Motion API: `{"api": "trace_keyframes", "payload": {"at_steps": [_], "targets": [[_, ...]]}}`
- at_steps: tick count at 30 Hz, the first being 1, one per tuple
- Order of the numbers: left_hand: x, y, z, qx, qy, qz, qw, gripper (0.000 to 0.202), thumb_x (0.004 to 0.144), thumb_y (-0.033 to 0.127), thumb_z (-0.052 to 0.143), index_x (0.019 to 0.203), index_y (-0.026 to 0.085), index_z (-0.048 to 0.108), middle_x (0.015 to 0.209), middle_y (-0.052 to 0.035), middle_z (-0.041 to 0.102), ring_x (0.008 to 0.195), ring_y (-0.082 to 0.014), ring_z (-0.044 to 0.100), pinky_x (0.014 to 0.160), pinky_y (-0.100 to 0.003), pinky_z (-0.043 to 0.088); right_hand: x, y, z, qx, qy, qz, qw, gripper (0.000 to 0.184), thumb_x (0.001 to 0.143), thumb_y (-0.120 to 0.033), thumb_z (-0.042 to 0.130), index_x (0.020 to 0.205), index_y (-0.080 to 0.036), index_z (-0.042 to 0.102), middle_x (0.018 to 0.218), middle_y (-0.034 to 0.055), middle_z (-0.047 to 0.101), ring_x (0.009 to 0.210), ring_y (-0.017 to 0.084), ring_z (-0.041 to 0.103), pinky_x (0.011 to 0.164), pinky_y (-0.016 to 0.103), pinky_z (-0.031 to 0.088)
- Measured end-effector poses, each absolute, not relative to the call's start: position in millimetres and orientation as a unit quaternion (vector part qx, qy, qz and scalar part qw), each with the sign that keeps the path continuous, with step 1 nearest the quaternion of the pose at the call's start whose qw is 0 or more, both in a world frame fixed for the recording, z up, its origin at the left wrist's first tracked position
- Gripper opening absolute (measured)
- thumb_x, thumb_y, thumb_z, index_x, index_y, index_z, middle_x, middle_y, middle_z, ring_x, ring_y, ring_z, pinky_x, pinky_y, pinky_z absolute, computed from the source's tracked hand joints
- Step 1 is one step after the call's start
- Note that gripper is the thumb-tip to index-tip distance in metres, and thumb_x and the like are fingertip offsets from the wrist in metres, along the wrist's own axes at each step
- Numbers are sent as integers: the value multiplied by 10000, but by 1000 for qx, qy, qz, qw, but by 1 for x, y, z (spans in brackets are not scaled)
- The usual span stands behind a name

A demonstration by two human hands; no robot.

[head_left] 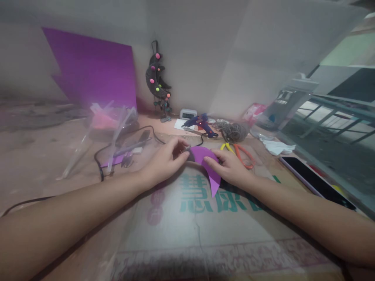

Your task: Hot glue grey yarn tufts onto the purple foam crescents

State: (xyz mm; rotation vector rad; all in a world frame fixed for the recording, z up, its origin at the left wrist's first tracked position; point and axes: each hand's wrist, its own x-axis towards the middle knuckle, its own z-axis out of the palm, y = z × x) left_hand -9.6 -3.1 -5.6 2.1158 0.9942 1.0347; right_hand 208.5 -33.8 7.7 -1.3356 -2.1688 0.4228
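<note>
A purple crescent-shaped cutout (209,168) lies on a printed woven sheet (193,218) in front of me. My left hand (165,160) rests on the cutout's left end, fingers curled and pinching its edge. On the right side my right hand (231,166) presses the cutout with fingers laid over it, thumb under the edge. Both forearms reach in from the bottom corners.
A blue glue gun (200,123) with a black cord (101,164), a twine bundle (234,132), yellow and orange scissors (243,154), a black phone (315,180), white cloth (277,147), glue sticks (117,134), a purple sheet (93,70) and a dark moon ornament (158,80) stand around.
</note>
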Motion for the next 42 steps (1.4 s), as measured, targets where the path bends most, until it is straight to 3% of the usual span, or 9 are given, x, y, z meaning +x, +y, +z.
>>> {"api": "trace_keyframes", "payload": {"at_steps": [14,21,27,34,42], "targets": [[-9,-3,-4,800,368,376,288,174,871,311,483,969,185,550,928,-42,636,840,-185,589,748,-317,463,208,-33,8,-495,-807,151,283,280,895,-361,470,764,-151,602,632,-3,552,576,121,468,524,237,317],[-9,-3,-3,790,372,381,302,222,884,370,475,961,187,574,921,-36,644,837,-182,590,738,-302,460,209,-33,8,-500,-806,155,275,289,904,-370,455,827,-145,618,693,19,595,630,141,514,561,246,352],[-10,-4,2,817,367,338,288,322,904,429,428,791,179,596,747,-8,606,727,-164,555,657,-271,426,209,-33,8,-482,-818,155,273,275,903,-361,455,795,-151,599,668,10,576,627,141,508,568,247,354],[-11,-3,2,819,366,347,275,370,931,413,365,695,176,525,683,3,539,693,-154,520,609,-251,381,208,-33,9,-481,-818,162,272,291,900,-367,454,728,-159,563,632,-3,534,597,127,479,547,241,341],[-10,-3,1,825,378,307,286,352,896,453,437,772,172,608,719,-2,589,698,-162,529,605,-258,384,208,-33,9,-488,-811,167,278,271,898,-358,458,784,-153,594,656,7,563,609,135,500,557,248,351]]}}
